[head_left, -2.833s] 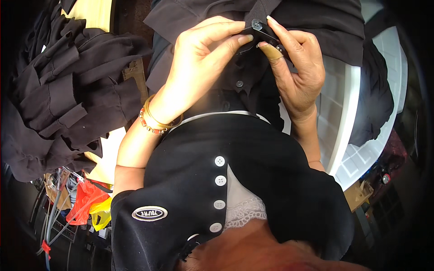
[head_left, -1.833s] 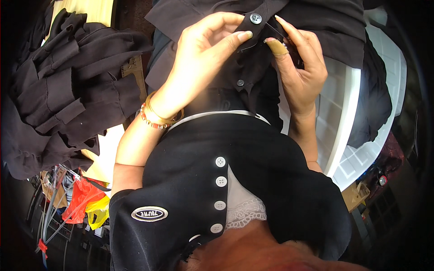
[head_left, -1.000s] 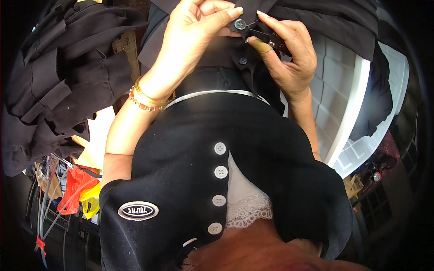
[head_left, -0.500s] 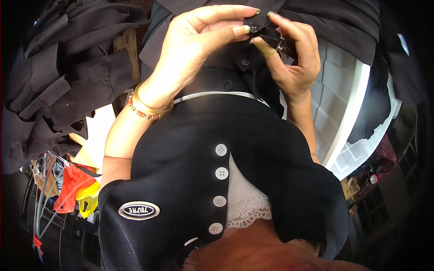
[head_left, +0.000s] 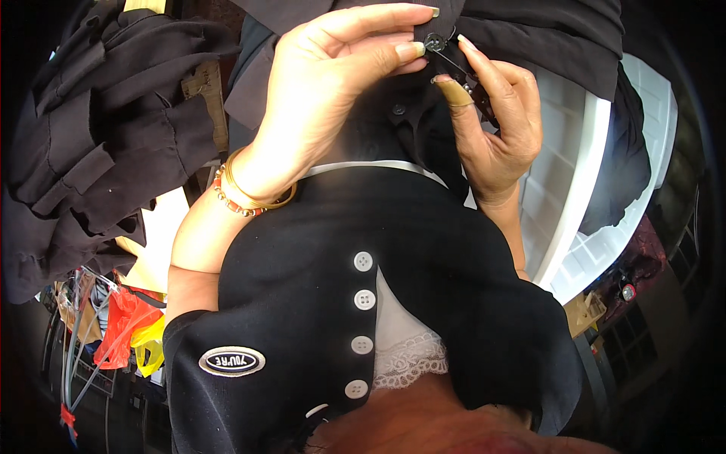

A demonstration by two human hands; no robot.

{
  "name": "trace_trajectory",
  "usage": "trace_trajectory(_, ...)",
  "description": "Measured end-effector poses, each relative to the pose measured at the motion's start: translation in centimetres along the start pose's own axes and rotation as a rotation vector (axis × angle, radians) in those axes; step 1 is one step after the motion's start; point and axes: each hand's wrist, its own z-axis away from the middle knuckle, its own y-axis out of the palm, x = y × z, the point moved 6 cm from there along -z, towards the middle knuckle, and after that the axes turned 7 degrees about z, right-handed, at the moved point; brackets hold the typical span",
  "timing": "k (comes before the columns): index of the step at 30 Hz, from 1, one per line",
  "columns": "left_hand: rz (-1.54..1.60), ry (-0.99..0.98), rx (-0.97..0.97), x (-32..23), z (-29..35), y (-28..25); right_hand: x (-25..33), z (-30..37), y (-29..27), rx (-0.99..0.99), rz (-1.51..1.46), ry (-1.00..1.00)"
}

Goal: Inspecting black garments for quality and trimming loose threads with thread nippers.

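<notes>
- Drawn a little away from the dark button [head_left: 434, 42] over the last half second, our right hand [head_left: 501, 129] now stands lower and farther to its right.
- Nearest to us, a black shirt [head_left: 302, 250] with a line of white buttons [head_left: 364, 300] and white lace [head_left: 412, 362] fills the lower half; an oval badge [head_left: 232, 362] bears light lettering on dark, upside down from where we look.
- Beyond it, our left hand [head_left: 333, 64], bangles [head_left: 240, 200] at the wrist, pinches black garment [head_left: 544, 34] cloth, thumb tip at the dark button's edge, forefinger stretched above; its fingers hide part of the fold.
- Our right thumb and forefinger stand apart, the thumb under a tan cover [head_left: 455, 92]; a thin line [head_left: 451, 62], needle or thread, slants from the dark button toward them. Curled fingers block our view of the palm; we cannot tell what they grip.
- On our left lies a heap of dark cloth [head_left: 83, 144] beside a cardboard strip [head_left: 208, 91]; on our right, white bins [head_left: 582, 185] with more dark fabric [head_left: 620, 166].
- Farther down, we see red [head_left: 125, 325] and yellow plastic bags [head_left: 150, 349] near grey rods [head_left: 79, 340].
</notes>
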Motion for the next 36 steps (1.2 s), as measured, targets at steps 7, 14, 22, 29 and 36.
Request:
trace_trajectory(7, -0.087, 0.331, 0.101, -0.7, -0.3, 0.6, 0.0, 0.0, 0.1, -0.031, 0.015, 0.008)
trace_trajectory(14, -0.061, 0.38, 0.136, -0.8, -0.1, 1.2, -0.2, 0.1, 0.6, -0.046, -0.017, 0.032)
trace_trajectory(22, -0.082, 0.344, 0.137, -0.8, -0.4, 0.7, -0.7, -0.1, 0.9, -0.081, -0.129, 0.037)
trace_trajectory(29, -0.043, 0.275, 0.169, -0.9, -0.6, 0.5, -1.3, -0.7, 0.9, -0.029, -0.311, 0.112)
trace_trajectory(36, -0.056, 0.252, 0.137, -1.2, -0.9, 0.1, -2.1, -1.8, 2.0, 0.031, -0.24, 0.056)
